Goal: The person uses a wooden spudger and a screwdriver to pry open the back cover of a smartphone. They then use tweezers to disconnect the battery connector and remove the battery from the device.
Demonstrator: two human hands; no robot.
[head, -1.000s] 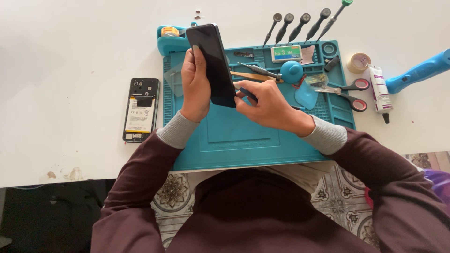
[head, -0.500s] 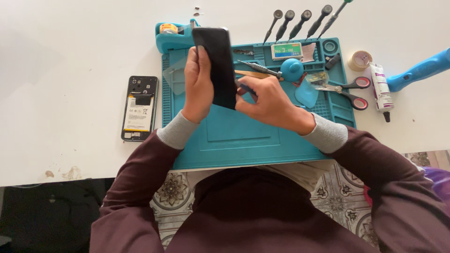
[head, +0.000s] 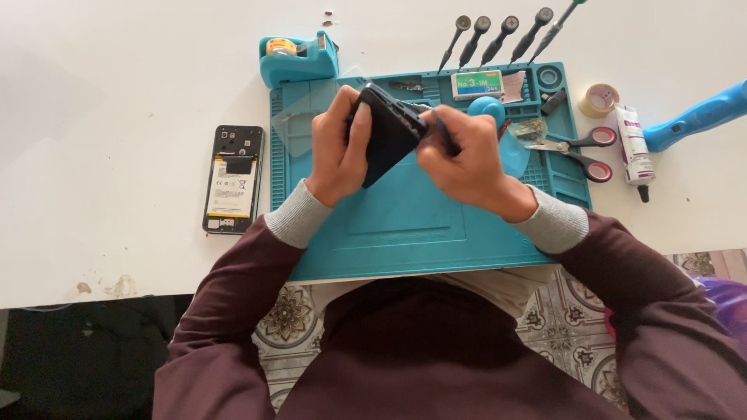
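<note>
A: Item one, held object?

B: A black phone panel (head: pixel 387 134), thin and flat, is held tilted above the far half of the teal repair mat (head: pixel 405 225). It is gripped along one long edge by the left hand (head: pixel 338 152), fingers wrapped over it and thumb pressed to its face. Its other end is met by the right hand (head: pixel 467 155), closed around a dark slim tool (head: pixel 445 137) whose tip is set at the panel's edge. Neither hand is spread.

A: Handling notes?

B: The panel is judged light, stiff but brittle, and smooth enough to slip. It is best taken by its long edges, never by the face or corners; bending should be avoided.

A: Item two, the opened handset?

B: A phone body with its back off, battery exposed (head: pixel 233 179), is laid on the white table (head: pixel 117 93) just beyond the mat's left edge, well apart from both hands.

A: Remaining stock?

B: Listed as follows. A teal tape dispenser (head: pixel 298 56) at the mat's far left corner. Five black-handled screwdrivers (head: pixel 498 35) fanned beyond the far edge. Red-handled scissors (head: pixel 580 152) across the mat's right edge. A tape roll (head: pixel 597 99), a white glue tube (head: pixel 634 148) and a blue handle (head: pixel 696 117), all on the table past the right edge.
</note>
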